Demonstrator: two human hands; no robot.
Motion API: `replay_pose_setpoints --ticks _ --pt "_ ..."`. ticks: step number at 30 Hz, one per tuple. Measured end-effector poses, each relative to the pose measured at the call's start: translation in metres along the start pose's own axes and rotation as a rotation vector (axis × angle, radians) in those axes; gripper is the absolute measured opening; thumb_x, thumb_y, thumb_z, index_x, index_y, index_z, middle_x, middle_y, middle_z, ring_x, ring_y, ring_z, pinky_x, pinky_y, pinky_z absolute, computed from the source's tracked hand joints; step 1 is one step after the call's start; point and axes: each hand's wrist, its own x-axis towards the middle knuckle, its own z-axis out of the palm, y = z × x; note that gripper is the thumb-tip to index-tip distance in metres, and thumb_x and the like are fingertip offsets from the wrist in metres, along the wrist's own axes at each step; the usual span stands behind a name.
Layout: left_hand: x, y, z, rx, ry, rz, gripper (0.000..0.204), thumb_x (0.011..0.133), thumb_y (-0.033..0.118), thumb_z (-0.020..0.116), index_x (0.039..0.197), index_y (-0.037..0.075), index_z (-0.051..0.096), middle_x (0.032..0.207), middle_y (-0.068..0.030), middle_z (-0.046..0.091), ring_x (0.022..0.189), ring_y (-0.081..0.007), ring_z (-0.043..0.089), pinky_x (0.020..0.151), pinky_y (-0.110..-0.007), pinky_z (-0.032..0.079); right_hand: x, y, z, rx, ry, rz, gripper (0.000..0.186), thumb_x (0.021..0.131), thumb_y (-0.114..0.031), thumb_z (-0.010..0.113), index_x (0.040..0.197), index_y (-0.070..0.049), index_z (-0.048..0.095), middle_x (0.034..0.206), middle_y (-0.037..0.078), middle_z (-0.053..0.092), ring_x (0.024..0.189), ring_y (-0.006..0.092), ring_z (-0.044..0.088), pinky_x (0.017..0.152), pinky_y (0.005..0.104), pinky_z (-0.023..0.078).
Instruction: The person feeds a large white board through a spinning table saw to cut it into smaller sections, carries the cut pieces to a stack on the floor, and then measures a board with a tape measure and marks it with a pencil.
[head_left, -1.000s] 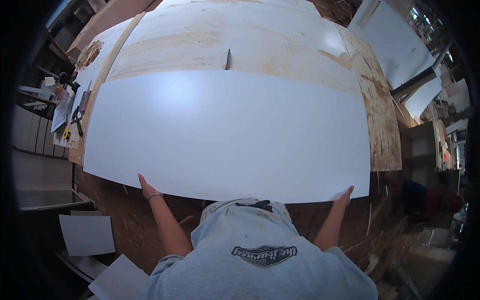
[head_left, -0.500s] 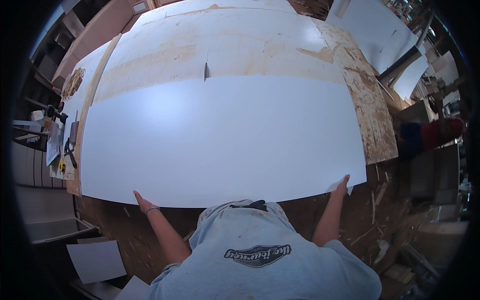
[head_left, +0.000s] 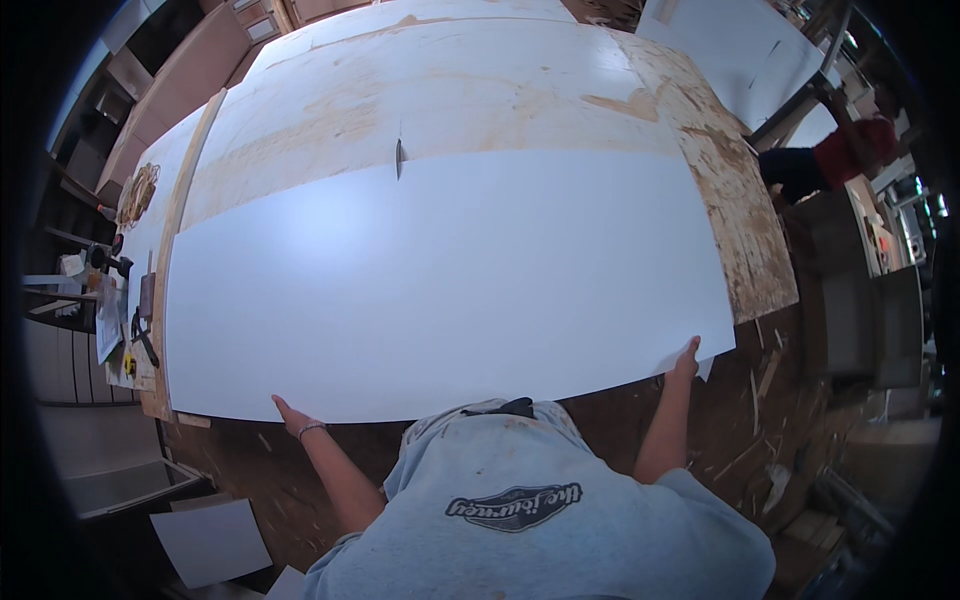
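Observation:
A large white panel lies flat on the worktable, its near edge close to my body. My left hand grips that near edge towards the left, thumb on top and fingers hidden beneath. Near the right corner my right hand holds the same edge, thumb up, its other fingers mostly out of sight. A thin upright saw blade stands out of the table at the panel's far edge and overlaps it. Along the panel's left side runs a wooden strip.
Left of the strip lie a coil of cord, a black power tool and black pliers-like tools. Bare, worn wood borders the table at right. Beyond it is a person in red. Offcuts lie lower left.
The panel has slid slightly forward, so the blade overlaps its far edge more. Both hands keep their hold. The person in red has moved farther away along the right side. My view has shifted slightly.

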Motion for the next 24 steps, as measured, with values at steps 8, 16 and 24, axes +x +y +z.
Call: replay_pose_setpoints --ticks 8,16,24 --pt "-0.001 -0.003 0.010 -0.004 0.021 -0.005 0.073 0.095 0.050 0.069 0.134 -0.009 0.056 0.134 -0.0157 0.063 0.115 -0.0339 0.065 0.098 -0.047 0.055 0.001 -0.006 0.015 -0.012 0.008 0.080 0.086 0.094 -0.057 0.068 0.136 0.016 0.049 0.134 0.019 0.060 0.115 0.0331 0.063 0.098 0.0442 0.054" --pt "0.013 -0.003 0.019 -0.023 0.088 0.081 0.075 0.091 0.048 0.075 0.127 -0.015 0.056 0.126 -0.0181 0.065 0.104 -0.0326 0.068 0.093 -0.046 0.056 0.012 0.004 0.022 0.141 -0.150 0.155 0.087 0.095 -0.059 0.065 0.145 0.009 0.044 0.142 0.017 0.055 0.123 0.0348 0.058 0.103 0.0482 0.051" --pt "-0.003 -0.002 0.041 -0.019 0.155 0.070 0.078 0.088 0.046 0.078 0.125 -0.018 0.052 0.123 -0.0246 0.064 0.102 -0.0337 0.069 0.087 -0.045 0.060 0.014 -0.008 0.029 0.086 -0.136 0.077 0.089 0.095 -0.060 0.064 0.144 0.010 0.043 0.141 0.017 0.055 0.122 0.0351 0.058 0.103 0.0480 0.052"
